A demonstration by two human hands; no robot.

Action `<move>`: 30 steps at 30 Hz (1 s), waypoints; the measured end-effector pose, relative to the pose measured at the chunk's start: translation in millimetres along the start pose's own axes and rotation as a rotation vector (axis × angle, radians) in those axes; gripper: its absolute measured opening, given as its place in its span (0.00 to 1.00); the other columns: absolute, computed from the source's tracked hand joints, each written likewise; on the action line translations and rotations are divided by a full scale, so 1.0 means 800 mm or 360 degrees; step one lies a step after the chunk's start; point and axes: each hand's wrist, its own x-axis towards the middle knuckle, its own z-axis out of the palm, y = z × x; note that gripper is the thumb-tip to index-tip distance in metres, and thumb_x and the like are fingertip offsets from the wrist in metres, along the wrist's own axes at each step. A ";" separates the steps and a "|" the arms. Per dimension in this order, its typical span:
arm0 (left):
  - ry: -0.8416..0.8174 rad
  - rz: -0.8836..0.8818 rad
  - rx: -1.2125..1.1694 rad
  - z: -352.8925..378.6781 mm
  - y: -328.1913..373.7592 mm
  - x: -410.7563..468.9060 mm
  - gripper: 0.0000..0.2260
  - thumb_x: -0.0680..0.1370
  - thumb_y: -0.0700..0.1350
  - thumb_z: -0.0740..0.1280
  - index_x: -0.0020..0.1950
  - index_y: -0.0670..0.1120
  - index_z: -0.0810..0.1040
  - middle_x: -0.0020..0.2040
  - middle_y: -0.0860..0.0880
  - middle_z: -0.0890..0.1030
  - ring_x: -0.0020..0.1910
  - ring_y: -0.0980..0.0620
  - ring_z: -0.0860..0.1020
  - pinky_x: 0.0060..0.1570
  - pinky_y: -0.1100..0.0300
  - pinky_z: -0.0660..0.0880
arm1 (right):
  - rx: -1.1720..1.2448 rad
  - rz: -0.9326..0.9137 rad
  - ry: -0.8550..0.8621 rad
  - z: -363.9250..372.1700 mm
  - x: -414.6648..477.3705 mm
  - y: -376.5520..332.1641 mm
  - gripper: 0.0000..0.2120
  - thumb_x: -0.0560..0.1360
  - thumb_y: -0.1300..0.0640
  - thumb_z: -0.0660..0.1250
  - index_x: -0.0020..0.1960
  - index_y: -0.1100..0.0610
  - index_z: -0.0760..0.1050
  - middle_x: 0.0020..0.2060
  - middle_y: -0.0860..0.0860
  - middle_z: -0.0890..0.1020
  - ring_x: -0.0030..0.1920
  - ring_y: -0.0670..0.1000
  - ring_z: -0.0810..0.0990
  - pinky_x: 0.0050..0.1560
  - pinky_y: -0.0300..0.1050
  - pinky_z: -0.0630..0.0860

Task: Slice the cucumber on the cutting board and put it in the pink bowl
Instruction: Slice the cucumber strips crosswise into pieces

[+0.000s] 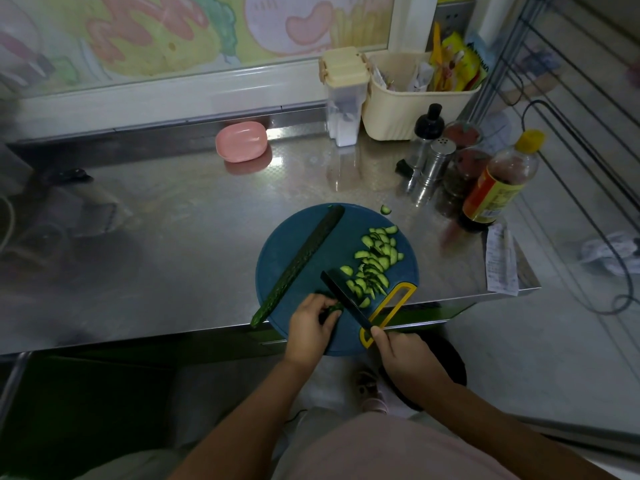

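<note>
The shiny steel bench (173, 220) holds a blue cutting board (346, 237). Left hand (310, 323) fingers pinch a cucumber stub (334, 308). The right hand (405, 355) grips the knife (341, 292). Many slices (375, 258) are cut. One long cucumber half (301, 261) waits. The pink bowl (241, 141), well apart, seems unfilled.

- Head view: a wide-angle worn camera looks forward and steeply down from above the near edge of the steel surface (180, 244).
- Close range: the cutting board (332, 251) lies near frame centre.

Steel counter (173, 220) under a cartoon-patterned window (173, 32).
</note>
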 end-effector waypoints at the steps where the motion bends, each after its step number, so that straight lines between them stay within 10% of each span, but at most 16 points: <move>1: -0.0001 0.0000 0.0000 0.000 0.000 0.000 0.05 0.71 0.37 0.73 0.46 0.41 0.80 0.43 0.48 0.79 0.42 0.60 0.73 0.43 0.79 0.65 | -0.0004 0.0004 0.0005 -0.001 -0.001 -0.001 0.35 0.71 0.31 0.31 0.41 0.53 0.68 0.35 0.51 0.74 0.42 0.58 0.78 0.44 0.49 0.73; 11: 0.0008 0.0012 -0.0014 0.001 -0.003 0.001 0.05 0.71 0.37 0.73 0.45 0.41 0.81 0.43 0.48 0.80 0.44 0.59 0.74 0.44 0.79 0.66 | -0.0123 -0.0072 0.0023 0.010 0.014 0.009 0.49 0.58 0.23 0.21 0.36 0.54 0.70 0.32 0.51 0.74 0.35 0.55 0.75 0.37 0.48 0.68; 15: 0.0014 0.0009 -0.0036 0.002 -0.004 -0.001 0.05 0.71 0.37 0.73 0.46 0.42 0.81 0.43 0.50 0.80 0.45 0.60 0.74 0.44 0.78 0.67 | -0.0137 -0.0007 -0.0025 0.004 0.009 -0.002 0.28 0.75 0.34 0.33 0.33 0.51 0.60 0.30 0.49 0.68 0.39 0.56 0.76 0.42 0.49 0.71; 20: 0.0030 -0.0017 -0.0084 0.002 -0.004 0.001 0.05 0.71 0.37 0.74 0.45 0.42 0.81 0.42 0.50 0.79 0.44 0.60 0.75 0.44 0.78 0.67 | -0.0149 0.0018 -0.0067 0.004 0.003 -0.001 0.39 0.55 0.27 0.20 0.33 0.51 0.60 0.31 0.49 0.70 0.36 0.55 0.70 0.42 0.48 0.71; 30: 0.0023 -0.0052 -0.0119 0.000 -0.001 -0.001 0.05 0.71 0.36 0.73 0.45 0.42 0.81 0.42 0.54 0.78 0.44 0.65 0.74 0.44 0.78 0.68 | 0.0030 0.0028 0.0159 0.010 0.017 0.010 0.32 0.75 0.34 0.41 0.33 0.55 0.70 0.34 0.56 0.79 0.40 0.58 0.79 0.41 0.53 0.73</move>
